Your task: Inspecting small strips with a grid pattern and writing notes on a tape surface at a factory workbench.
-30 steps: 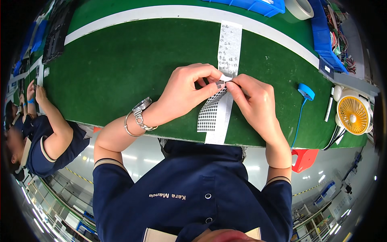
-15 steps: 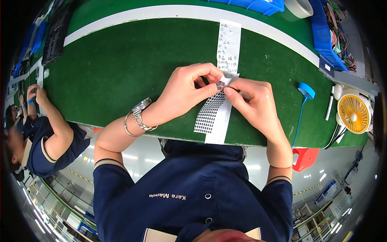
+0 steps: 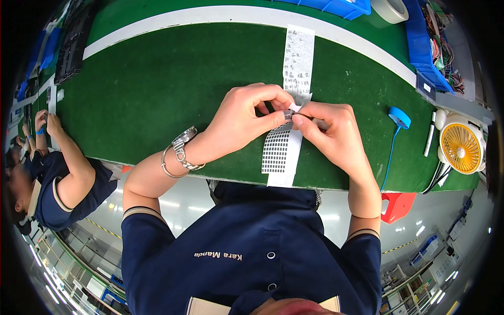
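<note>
A white sheet with rows of small dark rectangular stickers [image 3: 276,153] hangs below my fingertips, its lower end near the table's front edge. My left hand [image 3: 254,111] pinches the sheet's upper end between thumb and forefinger, where it bends back. Close against it, my right hand [image 3: 332,127] has thumb and forefinger closed at the same edge; what lies between them is too small to make out. Under the sheet runs a long white paper strip [image 3: 298,58] with handwriting on its far part, lying front to back over the green tabletop.
To the right lie a blue wristband with a cord [image 3: 399,118], a white stick-like object [image 3: 429,134] and a yellow-and-white fan [image 3: 461,148]. Blue bins [image 3: 425,47] with wires and a tape roll [image 3: 389,9] stand farther back. Another person [image 3: 63,184] works at far left.
The sticker sheet's lower end has swung slightly right and hangs straighter. Both hands have stayed almost in place, fingertips still together at the sheet's upper edge.
</note>
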The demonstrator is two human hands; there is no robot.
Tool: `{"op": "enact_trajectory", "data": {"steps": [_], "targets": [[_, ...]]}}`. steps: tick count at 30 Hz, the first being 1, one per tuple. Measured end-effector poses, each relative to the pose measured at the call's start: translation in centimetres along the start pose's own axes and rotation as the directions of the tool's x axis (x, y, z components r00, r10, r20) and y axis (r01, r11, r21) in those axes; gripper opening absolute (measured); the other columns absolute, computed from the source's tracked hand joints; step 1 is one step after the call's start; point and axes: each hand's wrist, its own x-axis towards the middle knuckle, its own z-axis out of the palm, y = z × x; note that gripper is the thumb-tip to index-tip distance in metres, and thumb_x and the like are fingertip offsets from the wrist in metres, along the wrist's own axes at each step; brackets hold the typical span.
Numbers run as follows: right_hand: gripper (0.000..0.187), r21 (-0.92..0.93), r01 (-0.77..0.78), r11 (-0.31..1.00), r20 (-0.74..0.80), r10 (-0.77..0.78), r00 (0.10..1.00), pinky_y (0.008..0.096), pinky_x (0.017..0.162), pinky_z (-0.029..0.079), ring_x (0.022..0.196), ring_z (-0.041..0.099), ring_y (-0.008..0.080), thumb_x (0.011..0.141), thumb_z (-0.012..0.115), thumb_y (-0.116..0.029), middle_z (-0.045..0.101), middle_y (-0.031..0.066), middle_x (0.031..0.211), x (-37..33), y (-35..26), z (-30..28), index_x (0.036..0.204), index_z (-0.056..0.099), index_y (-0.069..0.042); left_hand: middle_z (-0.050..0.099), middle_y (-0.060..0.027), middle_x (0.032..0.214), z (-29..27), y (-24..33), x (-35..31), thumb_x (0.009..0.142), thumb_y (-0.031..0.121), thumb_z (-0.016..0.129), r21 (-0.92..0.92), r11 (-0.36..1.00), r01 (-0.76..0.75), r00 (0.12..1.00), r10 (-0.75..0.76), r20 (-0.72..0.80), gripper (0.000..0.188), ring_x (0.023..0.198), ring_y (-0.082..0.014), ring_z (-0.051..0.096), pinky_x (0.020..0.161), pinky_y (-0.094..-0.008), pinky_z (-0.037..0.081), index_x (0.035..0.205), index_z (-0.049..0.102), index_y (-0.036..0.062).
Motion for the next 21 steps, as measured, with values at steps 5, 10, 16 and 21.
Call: {"op": "enact_trajectory", "data": {"steps": [5,10,16,21], "targets": [[0.015,-0.094,0.037,0.995,-0.068,-0.044,0.997,0.0351,0.049,0.041,0.049,0.055,0.0241,0.088,0.071,-0.019,0.059,0.0093,0.060,-0.1,-0.1,0.4,0.088,0.072,-0.004,0.068,-0.0036,0.095,-0.1,0.1,0.0,0.088,0.002,0.071,0.038,0.999,-0.005,1.000,0.005,-0.005,0.014,0.080,-0.0081,0.061,0.069,-0.0235,0.050,0.101,0.068,-0.0003],[0.014,-0.193,0.006,0.981,-0.145,-0.034,0.989,0.0355,0.051,0.043,0.053,0.058,0.0247,0.090,0.070,-0.019,0.061,0.0089,0.064,-0.1,-0.5,0.1,0.086,0.071,-0.006,0.068,-0.0030,0.095,-0.1,0.1,0.1,0.091,0.003,0.068,0.039,0.999,-0.032,0.999,0.034,-0.038,0.014,0.082,-0.0077,0.061,0.072,-0.0241,0.050,0.104,0.067,-0.0009],[0.013,-0.098,-0.002,0.995,-0.120,-0.010,0.993,0.0365,0.051,0.045,0.055,0.060,0.0268,0.091,0.069,-0.017,0.064,0.0105,0.069,-0.1,-0.8,0.0,0.088,0.070,-0.005,0.068,-0.0014,0.096,-0.3,0.0,0.3,0.094,0.004,0.064,-0.084,0.994,0.067,0.998,-0.067,0.004,0.014,0.087,-0.0061,0.061,0.075,-0.0236,0.051,0.106,0.067,-0.0020],[0.012,-0.213,0.056,0.976,-0.157,-0.090,0.983,0.0374,0.052,0.046,0.057,0.062,0.0285,0.091,0.069,-0.017,0.065,0.0102,0.072,0.0,-0.2,0.5,0.089,0.069,-0.004,0.069,-0.0018,0.096,-0.3,0.1,0.2,0.093,0.004,0.064,-0.074,0.995,0.072,0.997,-0.071,0.012,0.015,0.086,-0.0060,0.062,0.077,-0.0234,0.052,0.107,0.067,-0.0018]]}}
